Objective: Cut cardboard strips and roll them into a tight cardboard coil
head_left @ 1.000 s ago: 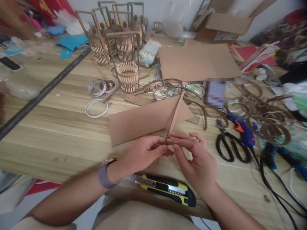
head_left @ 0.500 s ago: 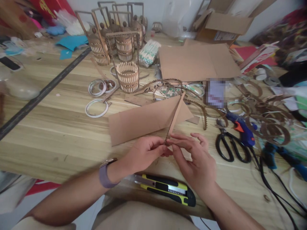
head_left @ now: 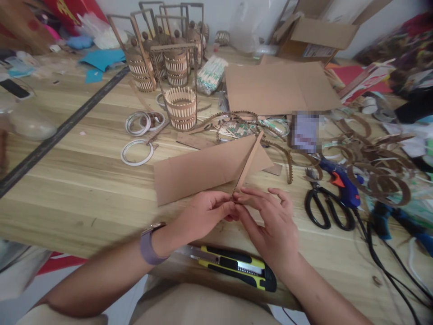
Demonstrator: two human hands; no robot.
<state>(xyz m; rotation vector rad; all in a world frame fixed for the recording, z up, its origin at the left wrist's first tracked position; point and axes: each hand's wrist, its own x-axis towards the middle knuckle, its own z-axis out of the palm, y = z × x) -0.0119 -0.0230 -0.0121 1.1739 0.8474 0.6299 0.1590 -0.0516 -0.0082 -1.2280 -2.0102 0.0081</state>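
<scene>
A narrow cardboard strip point(head_left: 249, 161) slants up and away from my fingers, its corrugated edge showing. My left hand point(head_left: 206, 214) pinches its near end between thumb and fingers. My right hand point(head_left: 270, 221) grips the same end from the other side, with thumb and index together and the outer fingers raised. The fingertips of both hands meet and hide the strip's lower end. Beyond the hands lies a flat cardboard piece point(head_left: 199, 171), partly under the strip. A yellow and black utility knife point(head_left: 233, 266) rests on the table just below my hands, blade pointing left.
Black-handled scissors point(head_left: 316, 207) and a blue glue gun point(head_left: 345, 187) lie to the right, with cables and curled cardboard strips point(head_left: 382, 167). Ahead stand a small stick basket point(head_left: 181, 108) and several lantern-like ones. Tape rolls point(head_left: 137, 152) sit left; a large cardboard sheet point(head_left: 280, 88) lies behind.
My right hand has shifted slightly left and closed in against my left fingertips. The strip's near end is now more covered by the fingers.
</scene>
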